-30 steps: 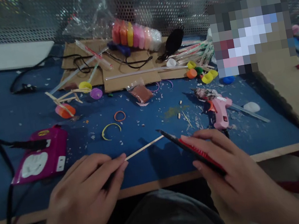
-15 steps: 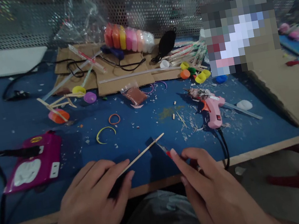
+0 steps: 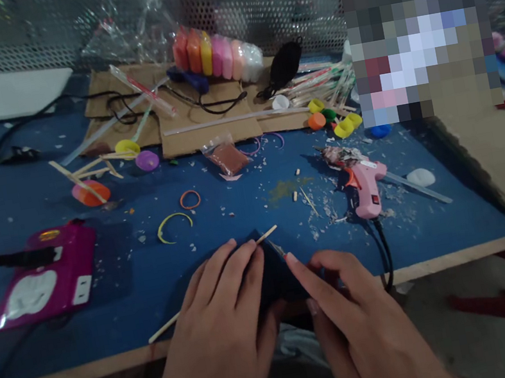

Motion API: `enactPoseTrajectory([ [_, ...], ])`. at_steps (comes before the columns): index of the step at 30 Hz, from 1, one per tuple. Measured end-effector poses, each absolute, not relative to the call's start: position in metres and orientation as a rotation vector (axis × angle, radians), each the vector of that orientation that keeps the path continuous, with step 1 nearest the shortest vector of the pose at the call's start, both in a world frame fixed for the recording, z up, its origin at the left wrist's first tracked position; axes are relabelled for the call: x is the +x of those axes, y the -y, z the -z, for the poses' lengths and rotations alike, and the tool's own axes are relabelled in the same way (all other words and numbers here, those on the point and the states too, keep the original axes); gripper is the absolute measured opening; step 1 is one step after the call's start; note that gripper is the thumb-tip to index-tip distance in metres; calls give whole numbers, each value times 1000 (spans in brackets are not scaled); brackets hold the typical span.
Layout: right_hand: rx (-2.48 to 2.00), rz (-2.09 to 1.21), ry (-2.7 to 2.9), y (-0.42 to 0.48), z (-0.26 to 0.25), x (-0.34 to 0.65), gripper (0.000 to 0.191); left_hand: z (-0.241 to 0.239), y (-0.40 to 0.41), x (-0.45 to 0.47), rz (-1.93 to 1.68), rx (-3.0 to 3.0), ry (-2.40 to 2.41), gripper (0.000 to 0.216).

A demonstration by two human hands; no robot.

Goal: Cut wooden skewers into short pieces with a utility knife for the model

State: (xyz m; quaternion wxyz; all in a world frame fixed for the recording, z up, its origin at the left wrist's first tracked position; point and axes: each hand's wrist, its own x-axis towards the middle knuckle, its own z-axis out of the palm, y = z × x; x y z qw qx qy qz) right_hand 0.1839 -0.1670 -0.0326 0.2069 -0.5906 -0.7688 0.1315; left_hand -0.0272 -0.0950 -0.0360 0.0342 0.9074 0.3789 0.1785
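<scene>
A thin wooden stick (image 3: 164, 329) lies slantwise at the front edge of the blue table (image 3: 233, 218). My left hand (image 3: 220, 338) covers its middle and presses it down, with the fingertips close to its far end. My right hand (image 3: 357, 310) is closed around a small craft knife, most of it hidden by the fingers. The knife's narrow blade (image 3: 277, 249) points at the stick's far end, close to it; whether they touch I cannot tell. Two small cut stick pieces and a thin sliver (image 3: 309, 200) lie beyond the right hand.
A pink glue gun (image 3: 367, 185), its cable hanging over the edge, lies at right. A magenta power strip (image 3: 52, 270) is at left. Behind are cardboard sheets (image 3: 209, 137), bagged coloured clay (image 3: 217, 57), several sticks (image 3: 320, 89) and small lids. More cardboard (image 3: 495, 153) stands right.
My left hand has slid right and forward along the stick, toward its far end; the near end now shows behind the hand. My right hand with the knife has barely moved.
</scene>
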Motion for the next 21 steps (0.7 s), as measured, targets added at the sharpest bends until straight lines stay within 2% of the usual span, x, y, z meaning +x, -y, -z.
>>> enactPoseTrajectory([
  [10,-1665,-439,2107,168,35,171,75,34,91,-22,-524,2780,-1205,44],
  [21,-1674,-509,2128,161,29,179,73,44,87,-24,-475,2799,-1137,59],
])
